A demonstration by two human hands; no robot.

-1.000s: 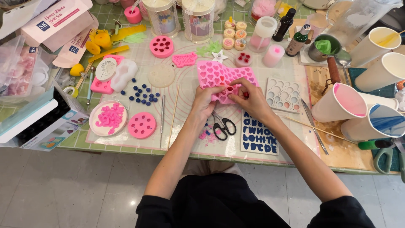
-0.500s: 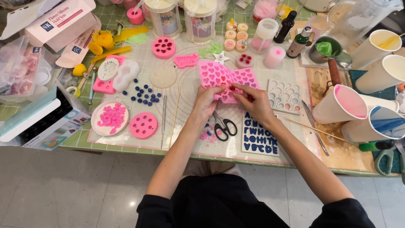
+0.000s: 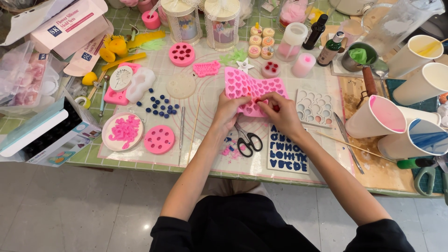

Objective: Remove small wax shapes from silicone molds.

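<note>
My left hand [image 3: 232, 108] and right hand [image 3: 279, 110] both pinch the near edge of the pink heart mold [image 3: 252, 88], fingers curled shut on it. Mold lies just beyond my fingers, above the scissors [image 3: 248, 139] on the mat [image 3: 210, 154].

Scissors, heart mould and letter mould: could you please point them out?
Scissors [image 3: 248, 141], head view, on the pivot.
Heart mould [image 3: 242, 84], head view, on its upper left part.
Letter mould [image 3: 288, 157], head view, on its centre.
</note>
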